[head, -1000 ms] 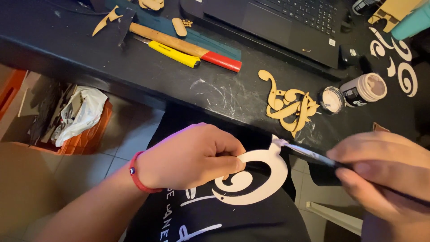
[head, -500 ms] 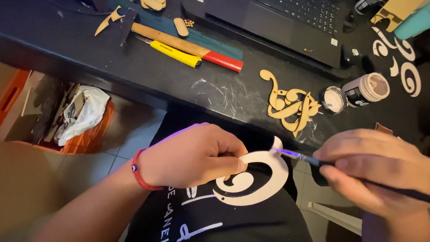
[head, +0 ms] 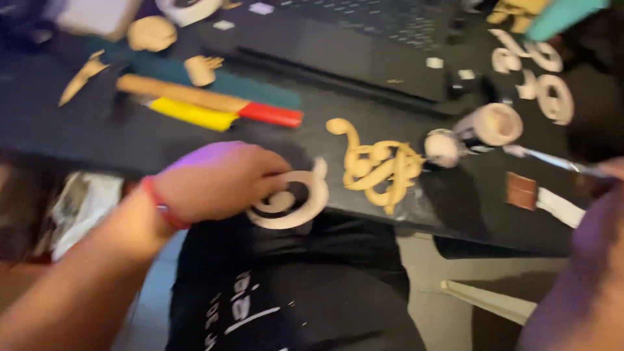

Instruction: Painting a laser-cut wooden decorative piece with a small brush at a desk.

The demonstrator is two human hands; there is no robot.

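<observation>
The left hand (head: 218, 182) holds the white swirl piece (head: 292, 198) in its fingers at the near edge of the table (head: 97, 146), while the right hand (head: 595, 240), off to the right, grips a thin brush (head: 552, 159) pointing left toward it.

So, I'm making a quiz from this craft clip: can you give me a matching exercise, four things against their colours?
Things:
1. spiral cutout in the left hand
2. curly ornament on the table
3. wristband
4. laptop

Colours:
a. bare wood tan
b. black
c. painted white
d. red

Pairs: 1-c, 2-a, 3-d, 4-b
</observation>
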